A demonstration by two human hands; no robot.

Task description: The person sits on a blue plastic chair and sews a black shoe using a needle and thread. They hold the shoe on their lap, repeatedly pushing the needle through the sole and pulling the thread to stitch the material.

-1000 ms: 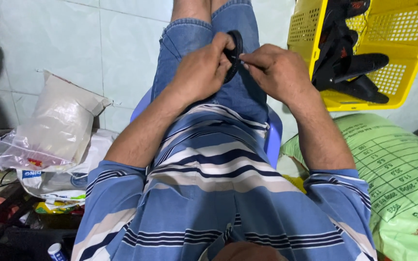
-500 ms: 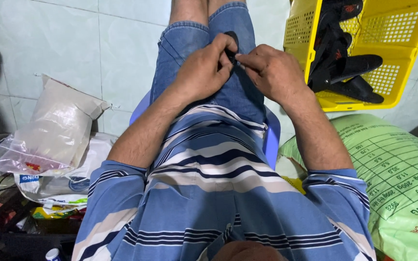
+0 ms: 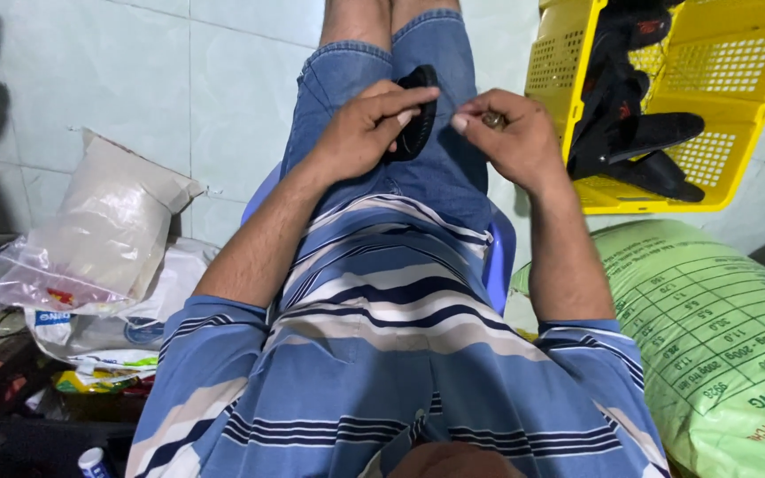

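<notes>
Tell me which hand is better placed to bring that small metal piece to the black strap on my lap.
Probably the right hand: its fingers already pinch the small metal piece, beside the black strap. The left hand is occupied gripping that strap.

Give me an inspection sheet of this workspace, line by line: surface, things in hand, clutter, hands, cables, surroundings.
Surface: the lap in denim shorts, on a blue plastic chair over a pale tiled floor.
Things in hand: black curved piece, resting on the lap; a small object, too small to identify.
Clutter: clear plastic bag and printed packets at the left; green woven sack at the right.
Hands: left hand grips the black piece; right hand pinches the small object in its fingers.
Cables: nothing seen.
Surroundings: yellow plastic basket holding black sandals.
</notes>
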